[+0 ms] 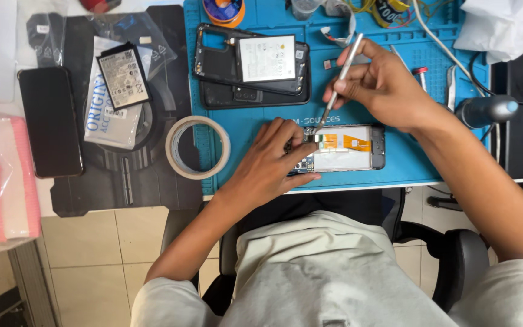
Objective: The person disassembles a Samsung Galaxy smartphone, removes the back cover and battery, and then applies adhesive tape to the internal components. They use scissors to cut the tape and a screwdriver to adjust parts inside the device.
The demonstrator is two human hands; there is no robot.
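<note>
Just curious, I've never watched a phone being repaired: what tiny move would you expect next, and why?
Probably a gentle pry or lift with the tweezers: the right hand has their tip at the opened phone, beside its orange flex cable, while the left hand steadies the frame.

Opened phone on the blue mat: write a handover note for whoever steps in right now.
Left hand: pressing down on the opened phone, steadying its near end on the blue mat.
Right hand: pen-style grip on a thin metal tool, tip down at the phone's inside, beside the orange ribbon cable.
Nearby: the back frame with a battery lies further up the mat; a second battery lies on a packet to the left; a tape roll sits at the mat's left edge; a dark phone lies far left.
Done: phone opened, back frame off.
Left: work at the tool tip is under way; phone is not reassembled.
</note>
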